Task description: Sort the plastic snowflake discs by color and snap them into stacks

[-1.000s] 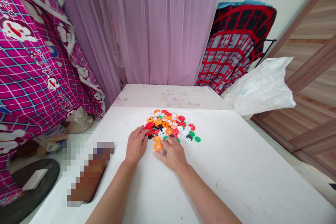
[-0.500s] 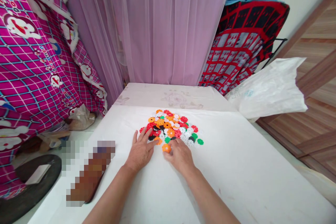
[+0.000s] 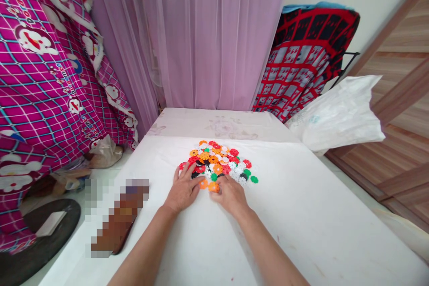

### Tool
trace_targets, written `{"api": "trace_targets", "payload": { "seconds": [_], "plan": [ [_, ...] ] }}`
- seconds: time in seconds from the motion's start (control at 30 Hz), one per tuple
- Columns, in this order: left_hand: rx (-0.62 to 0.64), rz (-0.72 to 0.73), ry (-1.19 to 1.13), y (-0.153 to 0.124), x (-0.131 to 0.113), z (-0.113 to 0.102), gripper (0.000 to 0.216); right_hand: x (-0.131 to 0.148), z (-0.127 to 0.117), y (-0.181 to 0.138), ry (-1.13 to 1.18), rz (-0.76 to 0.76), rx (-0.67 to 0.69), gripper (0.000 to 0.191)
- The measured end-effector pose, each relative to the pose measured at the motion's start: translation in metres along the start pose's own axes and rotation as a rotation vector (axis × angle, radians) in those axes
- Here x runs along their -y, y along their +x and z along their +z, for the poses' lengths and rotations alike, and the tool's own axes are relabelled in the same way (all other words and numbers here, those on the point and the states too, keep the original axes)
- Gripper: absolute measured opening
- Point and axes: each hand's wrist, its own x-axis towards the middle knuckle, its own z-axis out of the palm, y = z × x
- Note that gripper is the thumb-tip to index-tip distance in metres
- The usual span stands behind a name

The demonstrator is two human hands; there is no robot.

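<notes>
One orange disc [image 3: 213,187] looks pinched between thumb and fingers of the right hand [image 3: 232,193], probably by the rim since that's the easy way to take something so thin. The left hand [image 3: 183,191] is spread loose, not closed on anything I can see, fingers at the pile's left side; guessing that's to hold strays in. The pile [image 3: 213,159] sits just past both hands on the white-covered table [image 3: 295,214]: flat, flower-edged, bright red, orange, white, green and black, all overlapping. One green disc [image 3: 254,179] lies at its right fringe. Purple curtain [image 3: 214,35] behind, white bag [image 3: 345,114] off right.
</notes>
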Motion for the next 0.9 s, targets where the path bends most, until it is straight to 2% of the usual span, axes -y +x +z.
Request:
{"api": "trace_targets", "payload": {
  "seconds": [0.23,0.4,0.9],
  "plan": [
    [-0.080,-0.123,0.004,-0.007,0.000,0.001,0.037,0.018,0.007,0.006,0.108,-0.044,-0.115,0.023],
    [-0.064,-0.146,0.007,-0.008,-0.003,0.000,0.038,0.034,0.015,0.012,0.016,-0.041,-0.076,0.017],
    [-0.008,-0.183,-0.093,-0.007,-0.008,-0.002,0.024,0.023,0.022,0.003,0.072,-0.098,-0.109,0.022]
  ]
}}
